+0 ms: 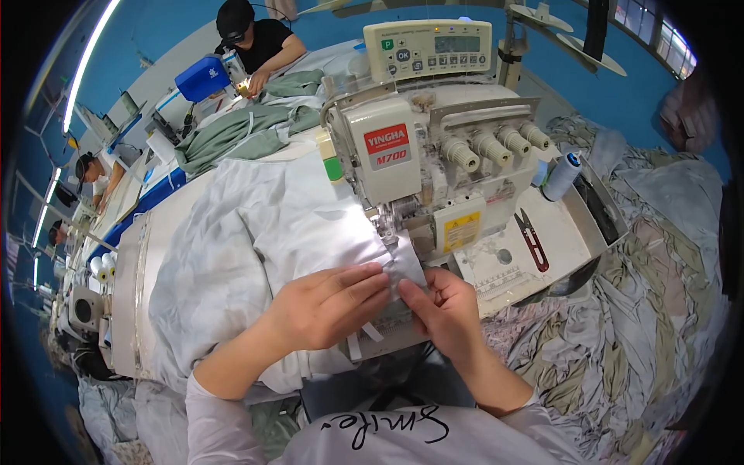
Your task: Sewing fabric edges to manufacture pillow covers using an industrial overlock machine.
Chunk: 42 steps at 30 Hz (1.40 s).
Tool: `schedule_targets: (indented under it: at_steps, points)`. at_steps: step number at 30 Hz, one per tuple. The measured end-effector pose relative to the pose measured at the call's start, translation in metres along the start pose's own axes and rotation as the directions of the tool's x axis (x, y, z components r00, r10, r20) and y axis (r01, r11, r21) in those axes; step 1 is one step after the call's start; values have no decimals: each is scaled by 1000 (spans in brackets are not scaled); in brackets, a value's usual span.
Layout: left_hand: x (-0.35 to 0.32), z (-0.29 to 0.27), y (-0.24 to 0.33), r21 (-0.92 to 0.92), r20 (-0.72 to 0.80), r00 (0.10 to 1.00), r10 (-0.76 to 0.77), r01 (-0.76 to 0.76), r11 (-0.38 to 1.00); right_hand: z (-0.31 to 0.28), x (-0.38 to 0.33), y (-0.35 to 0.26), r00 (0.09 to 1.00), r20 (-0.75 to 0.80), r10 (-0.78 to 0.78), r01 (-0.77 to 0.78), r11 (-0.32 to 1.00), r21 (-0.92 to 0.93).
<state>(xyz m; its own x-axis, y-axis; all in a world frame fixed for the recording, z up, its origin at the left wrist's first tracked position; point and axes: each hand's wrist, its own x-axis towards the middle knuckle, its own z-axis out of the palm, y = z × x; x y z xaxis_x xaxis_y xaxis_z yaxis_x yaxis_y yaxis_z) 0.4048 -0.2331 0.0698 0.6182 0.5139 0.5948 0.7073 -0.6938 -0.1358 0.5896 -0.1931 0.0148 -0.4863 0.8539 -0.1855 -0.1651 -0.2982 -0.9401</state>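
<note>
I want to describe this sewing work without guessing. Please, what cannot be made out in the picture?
All in the head view:
Palm of the left hand: hidden, turned down toward the white fabric.
Needle of the sewing machine: too small among the bright metal parts.
What the far worker at left handles: too small and blurred.
Outer side of the cloth pile: cut off by the dark rim at right.

Two hands meet at the near edge of the bench (pixel 163 226), one flat, one pinching.

The left forearm (pixel 242 358) slants up and rightward, bare to the wrist; the left hand (pixel 329 306) lies palm down, fingers together and stretched rightward. The right forearm (pixel 500 378), also bare, rises leftward; the right hand (pixel 448 314) curls its fingers, thumb reaching left, its tip near the left fingertips.
</note>
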Motion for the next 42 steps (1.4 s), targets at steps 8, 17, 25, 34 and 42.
schedule_targets:
  at_steps: [8,17,25,34,42]
  points:
    - [6,-10,-6,-62,95,990,-101,107,992,6,-3,-9,545,219,-809,574,171,-800]
    - [8,-17,-31,-68,202,954,-223,241,968,26,-44,21,659,694,-291,680,625,-384]
    - [14,-10,-37,35,62,814,-577,576,816,39,-29,154,779,572,259,317,624,-714]
    - [-18,-36,-60,-242,158,760,-631,649,721,-43,-87,25,774,628,83,129,950,-285]
    - [-24,-18,-57,-141,28,881,-472,471,871,-124,-113,10,960,211,183,-235,939,253]
